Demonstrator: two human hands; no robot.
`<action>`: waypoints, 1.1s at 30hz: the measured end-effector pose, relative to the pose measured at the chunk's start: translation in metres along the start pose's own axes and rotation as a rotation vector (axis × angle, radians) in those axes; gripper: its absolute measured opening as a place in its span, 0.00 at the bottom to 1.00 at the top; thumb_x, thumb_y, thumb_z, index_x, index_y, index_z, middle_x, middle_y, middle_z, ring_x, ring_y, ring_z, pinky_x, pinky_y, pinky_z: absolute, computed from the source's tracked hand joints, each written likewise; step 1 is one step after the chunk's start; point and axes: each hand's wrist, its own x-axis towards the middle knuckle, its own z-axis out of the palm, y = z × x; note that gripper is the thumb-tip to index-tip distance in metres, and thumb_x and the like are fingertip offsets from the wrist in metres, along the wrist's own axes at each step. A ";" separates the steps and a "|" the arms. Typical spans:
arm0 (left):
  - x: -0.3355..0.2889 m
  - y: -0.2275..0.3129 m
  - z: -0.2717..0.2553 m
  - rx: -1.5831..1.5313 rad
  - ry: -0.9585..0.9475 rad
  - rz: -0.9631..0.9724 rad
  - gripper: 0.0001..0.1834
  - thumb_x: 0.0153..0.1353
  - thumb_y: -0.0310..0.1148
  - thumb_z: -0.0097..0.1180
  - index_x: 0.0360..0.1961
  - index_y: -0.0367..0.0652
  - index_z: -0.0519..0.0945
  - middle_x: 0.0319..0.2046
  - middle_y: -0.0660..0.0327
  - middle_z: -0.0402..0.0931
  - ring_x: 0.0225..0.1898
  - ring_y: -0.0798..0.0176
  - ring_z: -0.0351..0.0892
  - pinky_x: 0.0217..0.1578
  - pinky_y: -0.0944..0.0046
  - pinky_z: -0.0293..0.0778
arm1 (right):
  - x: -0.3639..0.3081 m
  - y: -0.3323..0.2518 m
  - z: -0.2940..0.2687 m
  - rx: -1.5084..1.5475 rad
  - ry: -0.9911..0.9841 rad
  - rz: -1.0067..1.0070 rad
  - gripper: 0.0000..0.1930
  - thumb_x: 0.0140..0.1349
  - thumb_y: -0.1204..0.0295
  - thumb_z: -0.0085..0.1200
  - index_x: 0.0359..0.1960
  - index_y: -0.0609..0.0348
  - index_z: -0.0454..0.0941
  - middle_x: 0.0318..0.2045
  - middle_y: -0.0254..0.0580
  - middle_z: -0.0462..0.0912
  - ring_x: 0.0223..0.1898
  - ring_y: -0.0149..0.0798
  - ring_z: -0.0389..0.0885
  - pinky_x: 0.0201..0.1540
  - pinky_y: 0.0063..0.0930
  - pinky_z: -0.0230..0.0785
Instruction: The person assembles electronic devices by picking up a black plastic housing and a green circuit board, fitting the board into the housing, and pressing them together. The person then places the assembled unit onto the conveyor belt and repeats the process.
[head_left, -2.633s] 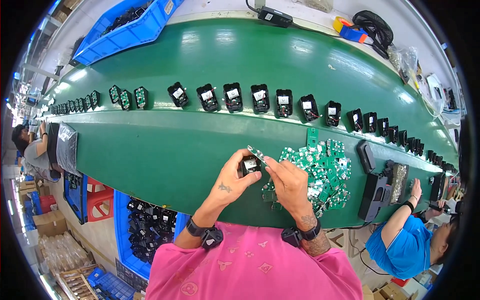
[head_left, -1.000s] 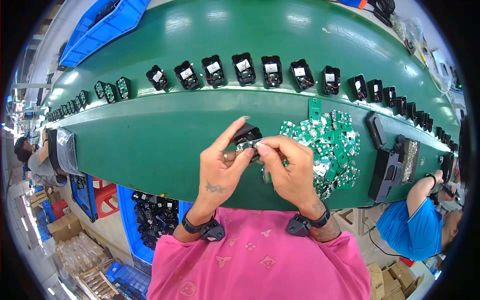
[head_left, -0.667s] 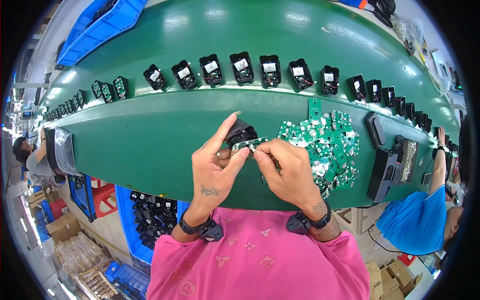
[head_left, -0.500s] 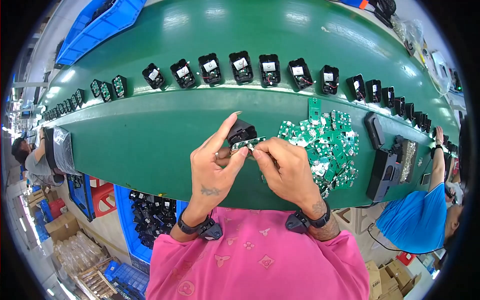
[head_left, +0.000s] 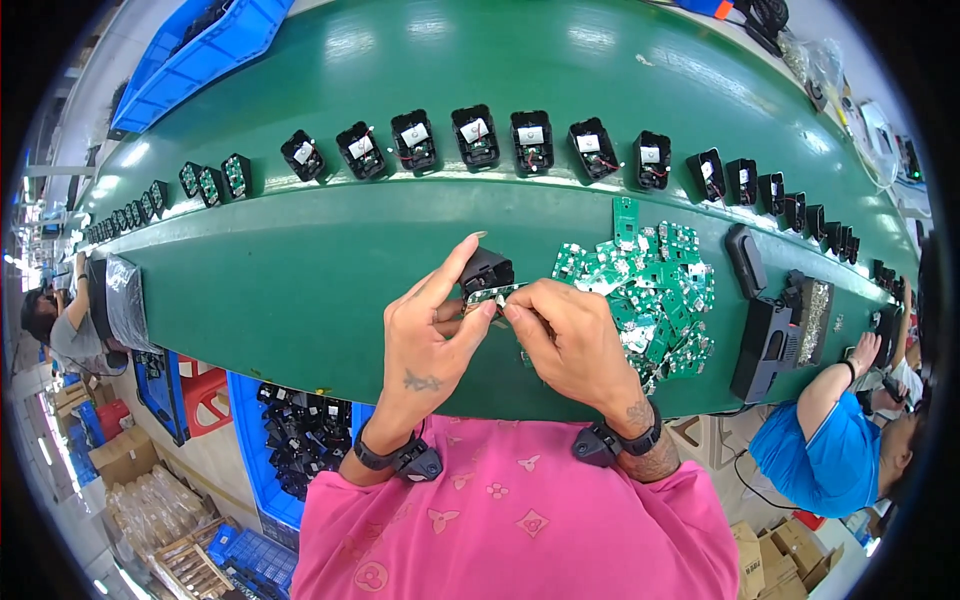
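My left hand [head_left: 428, 340] is closed around a small black plastic housing [head_left: 487, 268], its open side tilted toward me. A narrow green circuit board [head_left: 497, 292] sits against the housing's near edge, steadied by the left thumb and fingers. My right hand [head_left: 575, 335] pinches something small at the board's near side with thumb and forefinger. A tiny white part, perhaps a connector, shows between the fingertips, but they mostly hide it. Just right of my right hand lies a heap of loose green circuit boards [head_left: 655, 290].
A row of black housings [head_left: 474, 138] with white blocks and wires inside curves across the green table [head_left: 300, 260]. Right of the heap stands a black device [head_left: 765, 345]. Blue crates hold black parts at far left and below. A co-worker in blue [head_left: 825, 440] sits at right.
My hands stay nearly in place; the housing has tilted and dropped slightly. The row of housings appears a little further left. The co-worker in blue has drawn an arm back toward the table's edge.
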 end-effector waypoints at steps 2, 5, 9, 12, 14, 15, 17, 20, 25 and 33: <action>-0.001 0.001 -0.001 0.022 -0.011 0.002 0.32 0.59 0.16 0.58 0.67 0.40 0.70 0.49 0.53 0.78 0.43 0.66 0.84 0.38 0.70 0.83 | 0.000 -0.001 -0.001 -0.013 0.004 0.013 0.03 0.62 0.78 0.57 0.31 0.64 0.78 0.23 0.42 0.78 0.22 0.41 0.77 0.24 0.33 0.67; -0.001 0.002 0.000 0.051 -0.020 0.014 0.32 0.59 0.16 0.58 0.66 0.41 0.71 0.49 0.54 0.79 0.43 0.66 0.84 0.38 0.69 0.83 | -0.001 -0.001 -0.003 -0.030 -0.019 0.006 0.03 0.62 0.78 0.57 0.31 0.65 0.78 0.22 0.42 0.78 0.21 0.41 0.78 0.24 0.33 0.68; 0.000 0.010 0.001 0.168 -0.064 0.069 0.32 0.58 0.14 0.57 0.66 0.36 0.70 0.47 0.55 0.79 0.41 0.68 0.83 0.40 0.70 0.81 | -0.003 0.002 -0.004 -0.046 -0.021 -0.002 0.03 0.61 0.78 0.57 0.30 0.65 0.78 0.21 0.42 0.78 0.20 0.41 0.79 0.23 0.32 0.68; -0.001 0.011 0.002 0.169 -0.069 0.065 0.32 0.58 0.14 0.57 0.66 0.36 0.70 0.48 0.55 0.79 0.41 0.66 0.84 0.40 0.70 0.81 | -0.004 0.001 -0.006 -0.044 -0.048 0.018 0.03 0.61 0.78 0.56 0.30 0.65 0.78 0.21 0.42 0.79 0.19 0.40 0.79 0.21 0.31 0.68; -0.003 0.006 0.001 0.122 -0.066 0.039 0.32 0.58 0.14 0.57 0.66 0.39 0.71 0.48 0.55 0.79 0.42 0.66 0.84 0.40 0.69 0.83 | -0.005 0.001 -0.007 -0.034 -0.067 0.041 0.03 0.61 0.78 0.56 0.30 0.65 0.77 0.21 0.41 0.78 0.18 0.37 0.78 0.20 0.30 0.67; -0.003 0.004 0.001 0.074 -0.064 0.011 0.31 0.59 0.15 0.57 0.65 0.41 0.72 0.48 0.55 0.80 0.43 0.65 0.84 0.40 0.68 0.84 | -0.004 0.001 -0.007 -0.034 -0.067 0.039 0.03 0.61 0.78 0.56 0.30 0.65 0.77 0.21 0.41 0.78 0.18 0.37 0.78 0.20 0.30 0.67; -0.004 0.000 0.000 0.028 -0.071 -0.007 0.32 0.59 0.15 0.57 0.65 0.41 0.72 0.48 0.55 0.80 0.43 0.65 0.84 0.40 0.68 0.84 | -0.005 -0.001 -0.008 0.010 -0.075 0.061 0.03 0.61 0.78 0.56 0.29 0.65 0.77 0.20 0.41 0.78 0.18 0.34 0.78 0.20 0.28 0.67; -0.005 -0.001 0.000 -0.025 -0.078 -0.028 0.31 0.58 0.16 0.58 0.65 0.41 0.72 0.48 0.55 0.80 0.43 0.65 0.84 0.40 0.67 0.84 | -0.008 0.002 -0.008 0.085 -0.087 0.111 0.03 0.61 0.78 0.56 0.29 0.65 0.77 0.20 0.40 0.79 0.18 0.32 0.77 0.20 0.27 0.66; -0.006 0.005 0.007 0.194 -0.036 0.088 0.32 0.57 0.16 0.58 0.65 0.42 0.72 0.46 0.54 0.80 0.41 0.65 0.84 0.39 0.66 0.85 | -0.008 0.000 -0.005 -0.043 -0.039 0.055 0.03 0.59 0.80 0.56 0.28 0.65 0.76 0.21 0.44 0.78 0.19 0.39 0.78 0.21 0.31 0.68; -0.005 -0.003 0.015 0.344 0.007 0.142 0.30 0.57 0.16 0.59 0.63 0.40 0.74 0.50 0.55 0.79 0.44 0.63 0.85 0.41 0.66 0.85 | -0.011 0.005 0.004 -0.198 -0.072 0.049 0.02 0.59 0.80 0.57 0.30 0.65 0.76 0.25 0.49 0.80 0.25 0.50 0.81 0.27 0.39 0.72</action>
